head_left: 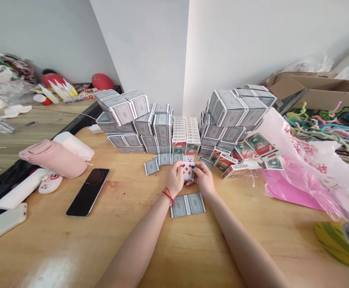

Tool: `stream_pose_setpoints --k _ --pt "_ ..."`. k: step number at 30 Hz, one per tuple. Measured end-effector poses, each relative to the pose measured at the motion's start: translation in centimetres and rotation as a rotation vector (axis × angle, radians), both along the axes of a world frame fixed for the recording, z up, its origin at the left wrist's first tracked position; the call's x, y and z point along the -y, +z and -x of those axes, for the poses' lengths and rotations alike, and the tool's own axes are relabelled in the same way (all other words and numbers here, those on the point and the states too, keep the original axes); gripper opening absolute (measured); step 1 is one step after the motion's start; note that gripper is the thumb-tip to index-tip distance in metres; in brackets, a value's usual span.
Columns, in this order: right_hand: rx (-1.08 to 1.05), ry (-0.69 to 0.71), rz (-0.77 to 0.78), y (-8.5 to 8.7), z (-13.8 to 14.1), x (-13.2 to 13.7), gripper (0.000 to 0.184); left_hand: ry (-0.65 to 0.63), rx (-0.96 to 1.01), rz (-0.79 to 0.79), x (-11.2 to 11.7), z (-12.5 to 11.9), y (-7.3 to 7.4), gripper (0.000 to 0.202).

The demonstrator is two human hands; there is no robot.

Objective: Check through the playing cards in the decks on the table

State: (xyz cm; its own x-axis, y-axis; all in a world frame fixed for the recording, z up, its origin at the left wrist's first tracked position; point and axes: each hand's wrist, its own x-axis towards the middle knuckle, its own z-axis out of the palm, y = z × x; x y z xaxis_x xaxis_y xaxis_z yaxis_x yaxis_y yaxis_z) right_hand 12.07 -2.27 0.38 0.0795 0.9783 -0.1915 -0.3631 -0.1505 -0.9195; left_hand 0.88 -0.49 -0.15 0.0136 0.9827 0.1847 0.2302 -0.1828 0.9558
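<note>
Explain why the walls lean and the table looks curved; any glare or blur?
Head view: a wide-angle lens bends the wall edges and stretches the corners, smearing the tape roll at lower right; soft, even light throws only faint shadows; a glare patch sits on the table at lower left; the cards between left hand and right hand are sharp.

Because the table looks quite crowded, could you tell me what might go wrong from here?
1. The small deck is held above the table between the left hand and right hand; cards could slip and scatter.
2. The face-down cards lie right between the wrists, so a forearm may sweep them away.
3. The tilted boxes on the right stack look unsteady and might topple onto the loose packs.
</note>
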Motion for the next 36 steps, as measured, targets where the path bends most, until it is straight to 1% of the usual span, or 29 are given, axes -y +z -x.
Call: stream_pose_setpoints --k 5,9,11,14,19,24,27,30,36 --pt "-0.002 -0.007 -0.022 -0.11 -0.26 -0.02 0.023 -0.025 0.024 -0.007 -0.02 0.01 0.02 0.024" --pt "0.018 -0.029 -0.033 -0.23 -0.38 -0.1 0.025 -0.059 0.055 0.0 -0.08 -0.06 -0.27 0.018" --pt "0.03 -0.036 -0.039 -0.31 -0.35 -0.15 0.025 -0.056 0.054 0.01 -0.08 -0.09 -0.4 0.015" --pt "0.053 -0.058 -0.057 -0.43 -0.26 -0.19 0.024 -0.038 0.045 0.018 -0.05 -0.12 -0.45 0.019" --pt "0.068 -0.084 -0.062 -0.45 -0.18 -0.2 0.023 -0.052 0.072 0.032 0.05 -0.18 -0.25 0.018" --pt "0.06 -0.074 -0.049 -0.25 -0.19 -0.14 0.02 -0.07 0.101 0.057 0.18 -0.17 0.14 0.016" --pt "0.055 -0.07 -0.043 -0.19 -0.2 -0.12 0.018 -0.07 0.094 0.068 0.25 -0.16 0.37 0.015" --pt "0.059 -0.073 -0.032 -0.2 -0.2 -0.15 0.018 -0.069 0.086 0.072 0.24 -0.17 0.43 0.019" --pt "0.066 -0.089 -0.023 -0.24 -0.21 -0.22 0.02 -0.039 0.017 0.05 0.0 -0.11 0.07 0.026"
